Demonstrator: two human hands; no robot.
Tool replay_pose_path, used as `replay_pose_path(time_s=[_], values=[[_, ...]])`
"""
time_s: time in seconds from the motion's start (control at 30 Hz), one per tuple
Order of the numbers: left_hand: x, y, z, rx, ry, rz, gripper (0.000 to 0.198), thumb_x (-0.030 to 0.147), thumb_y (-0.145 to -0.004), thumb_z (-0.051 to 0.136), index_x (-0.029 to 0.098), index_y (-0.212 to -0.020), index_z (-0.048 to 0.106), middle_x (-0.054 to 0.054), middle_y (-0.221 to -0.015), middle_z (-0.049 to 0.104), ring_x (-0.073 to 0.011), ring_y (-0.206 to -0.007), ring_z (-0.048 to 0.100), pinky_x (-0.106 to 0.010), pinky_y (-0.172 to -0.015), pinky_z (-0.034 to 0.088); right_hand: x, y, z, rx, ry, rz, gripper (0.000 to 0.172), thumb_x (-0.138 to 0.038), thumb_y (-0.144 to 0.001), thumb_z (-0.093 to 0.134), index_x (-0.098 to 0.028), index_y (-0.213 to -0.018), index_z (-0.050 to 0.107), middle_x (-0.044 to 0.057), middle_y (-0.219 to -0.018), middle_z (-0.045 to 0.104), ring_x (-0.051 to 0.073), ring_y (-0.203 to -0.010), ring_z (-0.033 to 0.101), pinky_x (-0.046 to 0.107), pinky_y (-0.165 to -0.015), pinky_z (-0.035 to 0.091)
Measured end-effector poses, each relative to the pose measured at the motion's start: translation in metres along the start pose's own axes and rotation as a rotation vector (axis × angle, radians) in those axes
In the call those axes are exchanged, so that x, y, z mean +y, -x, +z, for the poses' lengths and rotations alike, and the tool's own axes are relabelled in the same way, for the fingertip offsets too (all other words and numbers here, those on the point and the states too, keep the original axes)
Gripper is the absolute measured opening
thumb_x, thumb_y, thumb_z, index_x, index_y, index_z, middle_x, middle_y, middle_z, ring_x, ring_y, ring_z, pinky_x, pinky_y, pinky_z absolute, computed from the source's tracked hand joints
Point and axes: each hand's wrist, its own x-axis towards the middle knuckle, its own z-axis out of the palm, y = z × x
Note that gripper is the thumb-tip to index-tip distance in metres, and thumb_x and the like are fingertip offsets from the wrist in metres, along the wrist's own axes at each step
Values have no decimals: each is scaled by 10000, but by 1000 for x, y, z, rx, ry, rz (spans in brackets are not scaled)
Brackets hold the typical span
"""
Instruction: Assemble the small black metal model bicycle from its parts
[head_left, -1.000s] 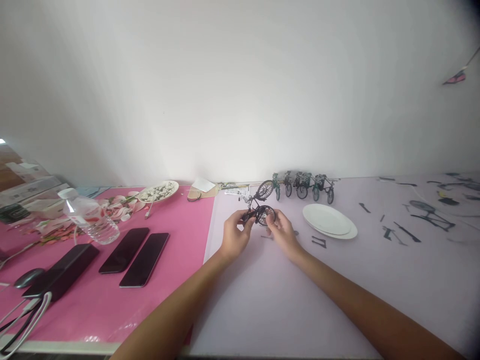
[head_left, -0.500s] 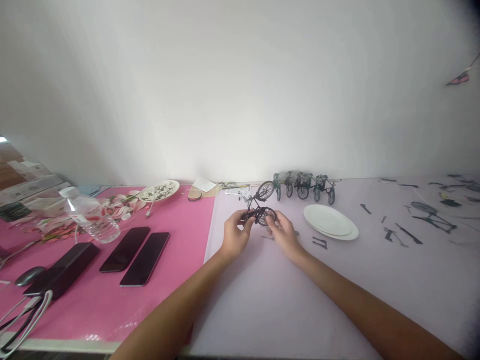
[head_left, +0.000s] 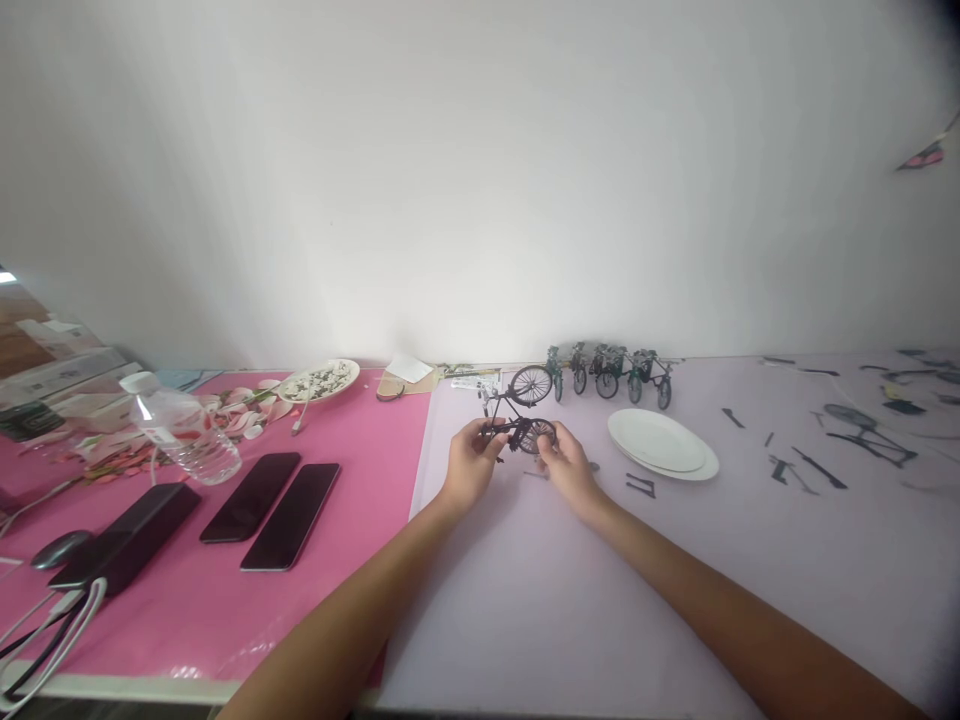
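Observation:
A small black model bicycle point(head_left: 517, 410) is held tilted above the pale tabletop, one spoked wheel up and away from me, the other between my hands. My left hand point(head_left: 472, 465) pinches its dark frame end at the left. My right hand point(head_left: 568, 468) grips the rim of the nearer wheel between thumb and fingers. Small dark parts point(head_left: 640, 486) lie on the table just right of my right hand. Behind the held bicycle, several green and black model bicycles point(head_left: 611, 372) stand in a row by the wall.
White plates point(head_left: 660, 440) lie stacked right of my hands. Farther right are scattered black bicycle parts point(head_left: 817, 468). On the pink cover at left are two phones point(head_left: 291, 517), a power bank point(head_left: 124, 540), a water bottle point(head_left: 184, 430) and a dish of white pieces point(head_left: 320, 382).
The bicycle has turned slightly in my hands, and its upper wheel now shows rounder and sits a little lower. My right thumb has shifted toward the wheel's outer edge.

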Motion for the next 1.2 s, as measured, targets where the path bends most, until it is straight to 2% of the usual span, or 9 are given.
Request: replay_pose_path(time_s=[0.17, 0.33, 0.5, 0.63, 0.83, 1.03, 1.2], values=[[-1, -5, -2, 9, 131, -107, 570, 390, -785, 855, 105, -1243, 671, -154, -1084, 773, -189, -807, 738, -313, -750, 600, -6, 2, -1, -65, -120, 44, 509, -692, -821, 681, -207, -964, 623, 23, -846, 669, 118, -563, 565, 270, -509, 498], [0, -6, -2, 16, 220, -205, 625, 386, -732, 905, 93, -1229, 664, -170, -1104, 769, -208, -826, 749, -363, -809, 607, -14, 4, 0, -54, -206, 99, 518, -663, -804, 734, -198, -1025, 675, 67, -933, 711, 171, -729, 630, 256, -523, 509], [-2, -6, -5, -63, 246, -257, 699, 272, -645, 959, 113, -1249, 647, -154, -1125, 771, -209, -899, 749, -355, -878, 588, -11, 4, -1, -18, -225, 140, 568, -648, -788, 760, -195, -1119, 674, 76, -957, 723, 184, -765, 644, 253, -526, 509], [-4, -5, -6, -95, 239, -260, 727, 307, -655, 958, 105, -1264, 616, -139, -1022, 780, -222, -870, 757, -358, -845, 589, -11, 4, 0, -10, -230, 132, 558, -630, -781, 775, -197, -1120, 681, 77, -973, 729, 188, -787, 654, 254, -541, 515], [-8, -3, -2, -38, 263, -283, 779, 391, -662, 959, 90, -1267, 572, -93, -823, 766, -209, -752, 745, -397, -830, 613, -12, 5, 0, -15, -238, 197, 503, -593, -769, 799, -208, -1076, 700, 39, -914, 718, 123, -601, 599, 251, -504, 496], [-12, -6, -4, -93, 319, -308, 735, 392, -646, 968, 74, -1206, 612, -78, -783, 752, -189, -730, 735, -412, -866, 618, -15, 5, 1, -21, -227, 198, 452, -591, -769, 794, -210, -996, 707, 43, -897, 728, 121, -569, 586, 237, -461, 442], [-10, -5, -4, -103, 367, -316, 659, 379, -661, 962, 91, -1156, 636, -103, -856, 772, -197, -757, 744, -427, -887, 616, -14, 5, 0, -44, -192, 205, 443, -604, -741, 808, -204, -871, 671, 23, -846, 714, 104, -518, 555, 240, -455, 433]])
